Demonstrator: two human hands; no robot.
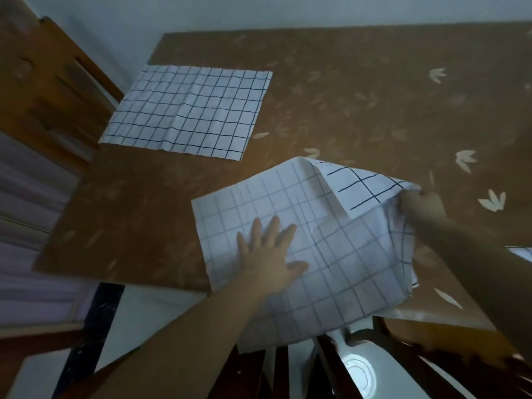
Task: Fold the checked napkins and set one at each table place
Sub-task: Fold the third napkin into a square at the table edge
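A white napkin with a dark check (331,263) lies at the near edge of the brown leaf-patterned table (359,90), part of it hanging over the edge. My left hand (267,254) presses flat on its left half, fingers spread. My right hand (423,204) pinches the napkin's far right corner, which is lifted and turned over so the darker grid side shows. A second checked napkin (187,110) lies flat at the table's far left, by a place there. A sliver of another checked cloth (522,253) shows at the right edge.
A wooden chair back (57,90) stands at the left side of the table. Dark wooden chair slats (325,367) and a white object with a round mark (358,372) are below the near table edge. A wall bounds the far side.
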